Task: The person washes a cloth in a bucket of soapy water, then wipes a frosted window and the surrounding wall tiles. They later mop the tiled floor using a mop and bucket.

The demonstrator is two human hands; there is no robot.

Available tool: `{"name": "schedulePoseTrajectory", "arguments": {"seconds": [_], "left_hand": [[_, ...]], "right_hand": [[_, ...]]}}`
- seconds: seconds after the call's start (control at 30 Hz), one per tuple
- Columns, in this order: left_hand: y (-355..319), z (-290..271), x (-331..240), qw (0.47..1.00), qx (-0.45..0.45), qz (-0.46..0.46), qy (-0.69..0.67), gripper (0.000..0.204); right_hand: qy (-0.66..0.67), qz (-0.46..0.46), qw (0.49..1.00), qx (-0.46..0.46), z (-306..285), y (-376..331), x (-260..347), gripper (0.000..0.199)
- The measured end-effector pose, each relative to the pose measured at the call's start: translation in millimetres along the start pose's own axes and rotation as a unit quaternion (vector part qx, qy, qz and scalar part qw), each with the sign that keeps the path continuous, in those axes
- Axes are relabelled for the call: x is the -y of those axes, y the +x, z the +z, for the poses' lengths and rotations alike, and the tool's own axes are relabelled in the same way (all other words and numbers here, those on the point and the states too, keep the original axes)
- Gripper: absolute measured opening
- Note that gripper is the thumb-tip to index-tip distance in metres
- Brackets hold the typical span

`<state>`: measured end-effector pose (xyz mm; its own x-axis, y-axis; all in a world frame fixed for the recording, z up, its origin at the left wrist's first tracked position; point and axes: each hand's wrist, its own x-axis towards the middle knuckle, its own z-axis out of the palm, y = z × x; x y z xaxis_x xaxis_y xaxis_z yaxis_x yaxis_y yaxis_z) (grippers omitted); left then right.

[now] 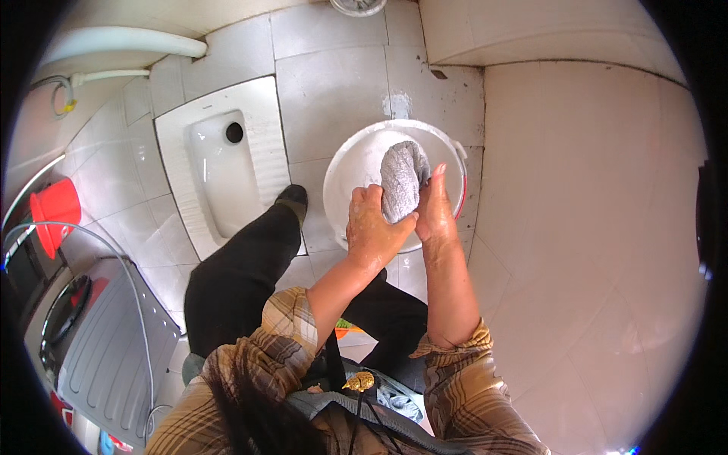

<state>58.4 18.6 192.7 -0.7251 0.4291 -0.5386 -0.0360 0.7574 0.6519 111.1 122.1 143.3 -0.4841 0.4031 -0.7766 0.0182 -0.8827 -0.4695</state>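
A bunched grey cloth point(402, 180), wet-looking and thick like a towel, is held between my two hands above a round white bucket point(334, 171). My left hand point(374, 229) grips its lower left side, with the thumb across the near end. My right hand point(437, 206) presses against its right side, thumb pointing up and the other fingers mostly hidden. Both hands look wet. Whitish contents show inside the bucket, partly covered by the cloth and hands.
A white squat toilet point(265, 129) is set in the grey tiled floor left of the bucket. A red bucket point(54, 216) and a grey ribbed appliance point(114, 349) with a hose stand at the left. A pale wall point(591, 227) rises close on the right.
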Motion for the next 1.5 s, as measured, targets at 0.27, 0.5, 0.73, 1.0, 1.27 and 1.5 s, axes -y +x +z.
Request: {"name": "schedulePoseTrajectory", "arguments": {"seconds": [0.27,0.5,0.73,1.0,1.27,1.5], "left_hand": [[-38,-121,-44,0.741,0.237,-0.118,-0.617,0.039],[-55,-236,-90,0.727,0.263,-0.07,-0.63,0.048],[-79,-338,-147,0.807,0.252,0.057,-0.531,0.034],[-122,-430,-166,0.914,0.175,0.361,-0.054,0.065],[-200,-410,-183,0.851,0.318,0.135,-0.394,0.029],[-248,-426,-220,0.744,0.151,0.124,-0.638,0.04]], "right_hand": [[0.202,-0.038,0.979,0.003,80,-66,75,0.035],[0.092,-0.064,0.984,0.137,178,-171,133,0.039],[-0.184,-0.034,0.971,0.149,290,-287,204,0.037],[-0.524,-0.163,0.819,0.165,362,-379,292,0.031],[-0.21,-0.163,0.885,0.381,396,-410,259,0.053],[-0.441,-0.063,0.759,0.476,327,-423,186,0.081]]}}
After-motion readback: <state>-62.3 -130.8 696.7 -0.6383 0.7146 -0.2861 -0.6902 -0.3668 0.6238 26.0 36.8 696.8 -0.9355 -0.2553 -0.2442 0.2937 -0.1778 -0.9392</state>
